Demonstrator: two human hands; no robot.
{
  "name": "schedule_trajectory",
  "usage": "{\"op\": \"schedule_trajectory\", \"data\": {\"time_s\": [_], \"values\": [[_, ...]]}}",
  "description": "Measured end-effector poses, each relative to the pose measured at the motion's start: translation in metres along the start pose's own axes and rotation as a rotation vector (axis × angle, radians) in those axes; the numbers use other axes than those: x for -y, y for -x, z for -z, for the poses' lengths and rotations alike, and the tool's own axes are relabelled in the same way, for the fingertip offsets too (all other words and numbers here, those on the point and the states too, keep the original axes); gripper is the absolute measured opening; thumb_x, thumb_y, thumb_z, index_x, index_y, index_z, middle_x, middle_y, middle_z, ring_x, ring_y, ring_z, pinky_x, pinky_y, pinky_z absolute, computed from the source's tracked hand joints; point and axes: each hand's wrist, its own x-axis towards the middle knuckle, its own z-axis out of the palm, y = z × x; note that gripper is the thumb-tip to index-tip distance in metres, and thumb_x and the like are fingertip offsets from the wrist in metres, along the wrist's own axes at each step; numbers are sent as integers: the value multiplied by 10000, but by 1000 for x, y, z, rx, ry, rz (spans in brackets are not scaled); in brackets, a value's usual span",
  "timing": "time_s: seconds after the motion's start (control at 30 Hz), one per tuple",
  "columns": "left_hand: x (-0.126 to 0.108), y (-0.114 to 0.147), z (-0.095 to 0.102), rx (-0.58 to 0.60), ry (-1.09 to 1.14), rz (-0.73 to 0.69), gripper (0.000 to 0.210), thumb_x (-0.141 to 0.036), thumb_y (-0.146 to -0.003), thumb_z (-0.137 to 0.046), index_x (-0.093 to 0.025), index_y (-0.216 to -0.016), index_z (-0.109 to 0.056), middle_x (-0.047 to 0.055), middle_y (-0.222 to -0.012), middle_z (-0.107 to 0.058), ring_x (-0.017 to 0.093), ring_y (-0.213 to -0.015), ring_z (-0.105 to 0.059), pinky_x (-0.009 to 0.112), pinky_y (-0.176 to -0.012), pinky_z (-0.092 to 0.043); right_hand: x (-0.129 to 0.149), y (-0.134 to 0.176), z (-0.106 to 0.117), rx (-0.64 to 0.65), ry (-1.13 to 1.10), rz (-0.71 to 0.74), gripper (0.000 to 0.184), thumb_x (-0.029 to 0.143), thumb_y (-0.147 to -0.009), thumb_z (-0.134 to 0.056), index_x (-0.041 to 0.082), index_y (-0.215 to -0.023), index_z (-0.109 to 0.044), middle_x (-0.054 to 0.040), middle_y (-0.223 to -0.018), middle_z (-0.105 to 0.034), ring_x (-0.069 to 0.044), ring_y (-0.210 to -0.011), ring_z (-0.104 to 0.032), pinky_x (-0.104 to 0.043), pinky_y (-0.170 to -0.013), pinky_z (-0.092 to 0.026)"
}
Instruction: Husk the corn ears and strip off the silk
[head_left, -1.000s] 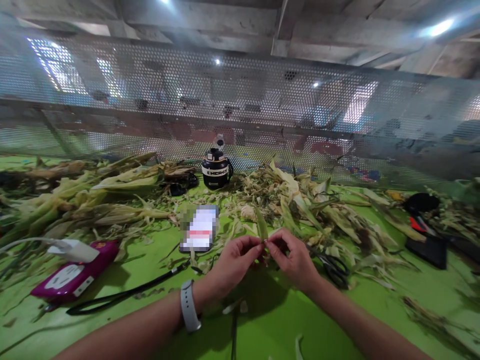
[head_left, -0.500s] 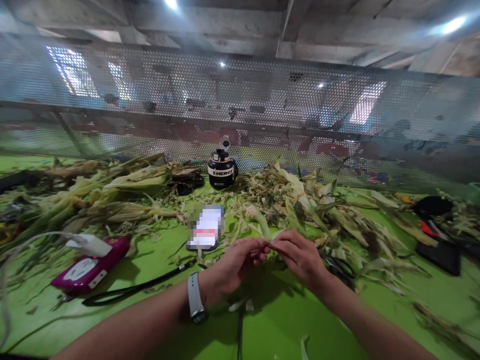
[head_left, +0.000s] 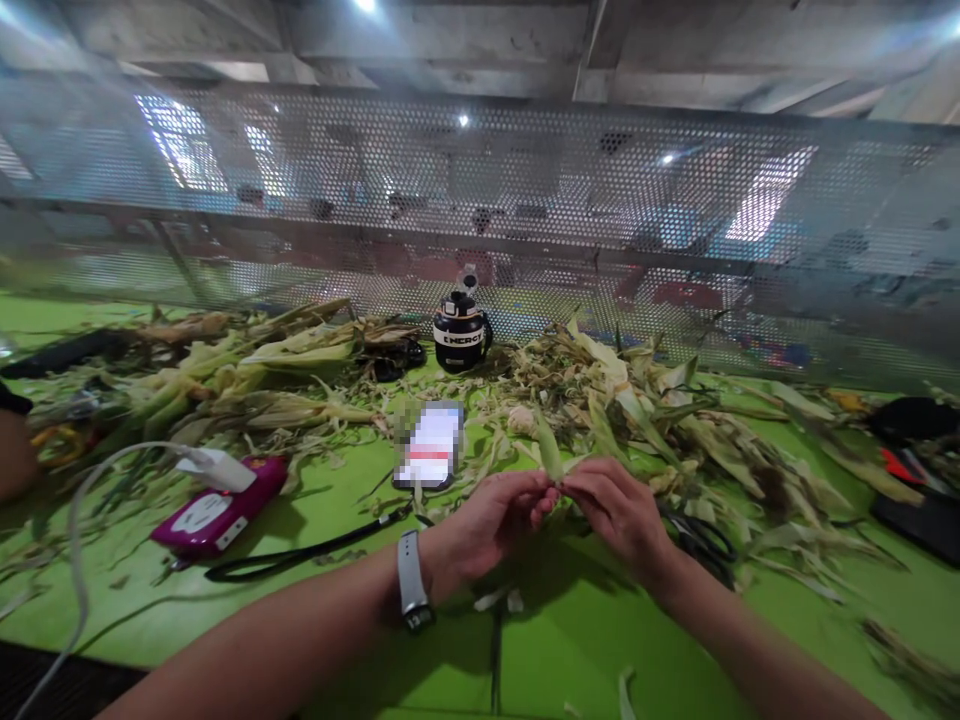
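My left hand (head_left: 506, 520), with a grey watch strap on its wrist, is closed, its thumb and fingers pinched together over the green table. Against it, fingertip to fingertip, my right hand (head_left: 619, 510) is pinched shut too. A pale green strip of corn husk (head_left: 550, 448) rises from where the fingertips meet; its lower end is hidden by the fingers. Just beyond it lies a cream-coloured, rounded piece (head_left: 523, 420). Black-handled scissors (head_left: 701, 540) rest beside my right wrist, partly covered. A lit phone (head_left: 431, 445) lies past my left hand.
Heaps of corn husk (head_left: 255, 365) spread at the left, with another husk pile (head_left: 630, 385) at the right. A black jug (head_left: 460, 335) stands before the perforated metal screen (head_left: 480, 180). A purple power strip (head_left: 225, 510), cable and black strap (head_left: 300, 555) lie left. Another person's arm (head_left: 13, 455) shows.
The view has shifted slightly left, so things appear farther right. Both hands keep pinching at nearly the same spot. Another person's arm has come in at the left edge.
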Motion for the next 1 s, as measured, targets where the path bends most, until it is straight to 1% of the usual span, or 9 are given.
{"op": "schedule_trajectory", "data": {"time_s": [0.1, 0.17, 0.27, 0.37, 0.53, 0.63, 0.73, 0.87, 1.0], "values": [[2, 2, -1, 27, -2, 24, 85, -109, -788, -614, -98, -703, -617, 14, -637, -596, 41, -549, -541, 117, -541, -446, 2, 1, -2, -9, -8, -49, 126, 248, -908, -511, 248, -896, -636, -50, -816, -638, -173, -769, -610, -292, -680, -514], [5, 3, 0, 39, -37, -17, 75, -144, -772, -648, -106, -717, -616, 23, -655, -608, 57, -576, -560, 134, -540, -448, 5, 0, -4, -20, -8, -98, 117, 258, -913, -504, 235, -870, -611, -50, -808, -626, -171, -755, -599, -291, -676, -503], [9, 5, 0, 23, -131, -123, 122, -203, -718, -713, -128, -736, -619, 23, -669, -611, 88, -605, -578, 167, -520, -436, 10, -1, -6, -28, -8, -158, 119, 257, -923, -483, 219, -848, -568, -49, -792, -601, -168, -744, -582, -285, -660, -481], [11, 7, 0, 15, -313, -244, 183, -272, -681, -747, -148, -746, -629, 14, -689, -611, 108, -626, -575, 198, -536, -444, 15, -3, -7, -25, -10, -196, 134, 262, -927, -467, 217, -817, -529, -44, -763, -578, -170, -732, -572, -286, -652, -467], [9, 7, 3, 61, -645, -453, 252, -386, -725, -702, -144, -768, -645, 18, -686, -612, 106, -593, -535, 228, -561, -448, 19, -4, -6, -42, -75, -247, 111, 254, -921, -460, 210, -835, -514, -38, -760, -577, -162, -699, -572, -278, -628, -462], [8, 7, 6, 80, -756, -526, 246, -391, -769, -656, -147, -796, -646, 22, -694, -608, 116, -608, -540, 239, -578, -455, 21, -5, -6, -37, -133, -271, 95, 257, -918, -453, 207, -867, -516, -41, -770, -593, -163, -702, -582, -275, -630, -473], [8, 8, 5, 62, -756, -530, 237, -389, -778, -646, -153, -772, -632, 15, -680, -594, 119, -609, -534, 242, -579, -449, 21, -7, -5, -16, -217, -357, 113, 296, -916, -461, 207, -870, -513, -31, -750, -602, -155, -671, -582, -267, -610, -474], [6, 10, 2, 46, -700, -504, 246, -399, -786, -631, -157, -761, -596, 11, -679, -582, 122, -625, -529, 250, -592, -448, 19, -10, 0, -26, -328, -481, 168, 363, -917, -463, 201, -895, -501, -22, -744, -598, -141, -639, -572, -250, -583, -469], [6, 9, 2, 67, -709, -502, 236, -389, -795, -621, -155, -782, -587, 2, -691, -565, 113, -628, -507, 244, -592, -430, 18, -11, 3, 137, -274, -431, 198, 379, -929, -423, 199, -871, -480, -10, -709, -573, -129, -603, -535, -245, -558, -422]]}}
